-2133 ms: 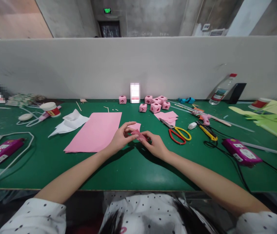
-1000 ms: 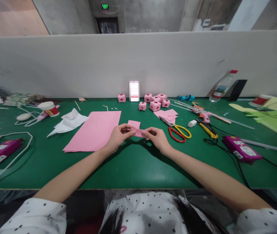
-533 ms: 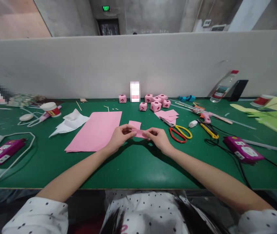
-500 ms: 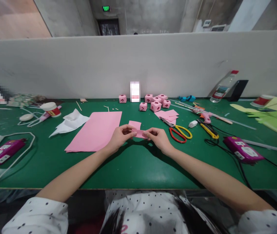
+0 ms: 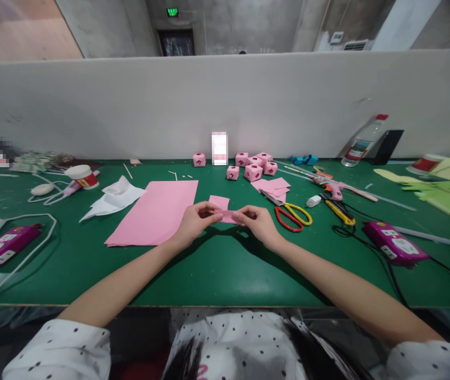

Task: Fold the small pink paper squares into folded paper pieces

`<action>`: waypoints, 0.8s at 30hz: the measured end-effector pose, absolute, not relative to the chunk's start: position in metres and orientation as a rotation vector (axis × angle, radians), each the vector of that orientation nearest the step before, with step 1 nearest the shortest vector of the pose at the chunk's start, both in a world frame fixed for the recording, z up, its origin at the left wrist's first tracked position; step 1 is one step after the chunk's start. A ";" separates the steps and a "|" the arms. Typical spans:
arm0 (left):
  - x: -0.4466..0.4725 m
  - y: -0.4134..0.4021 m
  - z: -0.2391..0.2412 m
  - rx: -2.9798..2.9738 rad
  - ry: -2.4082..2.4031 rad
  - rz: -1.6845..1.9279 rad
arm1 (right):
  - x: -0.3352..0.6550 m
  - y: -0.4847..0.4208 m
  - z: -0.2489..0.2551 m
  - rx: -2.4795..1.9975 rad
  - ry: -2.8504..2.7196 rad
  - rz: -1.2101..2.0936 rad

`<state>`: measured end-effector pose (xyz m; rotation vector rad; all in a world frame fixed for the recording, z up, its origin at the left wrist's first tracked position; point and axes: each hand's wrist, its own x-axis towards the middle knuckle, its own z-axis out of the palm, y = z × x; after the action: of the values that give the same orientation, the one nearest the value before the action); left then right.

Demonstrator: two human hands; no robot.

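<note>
Crosswise, pink paper piece [image 5: 227,216], long axis left-to-right, left hand [image 5: 198,223] and right hand [image 5: 257,226] pinching its ends

Along the tabletop [image 5: 225,277]'s far edge, cubes [image 5: 253,172] flank the phone [image 5: 219,149], bottle [image 5: 362,146] farther right; nearer, left to right: tissue [image 5: 114,198], paper [image 5: 156,211], square [image 5: 219,201] behind the slip [image 5: 226,216], scissors [image 5: 291,215], cutter [image 5: 339,212]; power strips [image 5: 395,243] to either side

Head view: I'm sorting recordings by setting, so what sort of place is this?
Probably a paper-craft workspace: small pink folded-paper cubes, red-and-yellow-handled metal scissors and a pink glue gun lie on a long green tabletop.
</note>
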<state>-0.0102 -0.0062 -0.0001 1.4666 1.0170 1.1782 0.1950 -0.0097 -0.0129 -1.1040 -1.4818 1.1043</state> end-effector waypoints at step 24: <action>-0.009 -0.008 0.002 1.488 1.016 1.216 | 0.195 -0.010 -0.013 -1.122 -1.499 1.092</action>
<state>-0.0086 -0.0083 0.0022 1.4885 1.0161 1.2155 0.1949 -0.0103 -0.0133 -1.1219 -1.4987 1.0918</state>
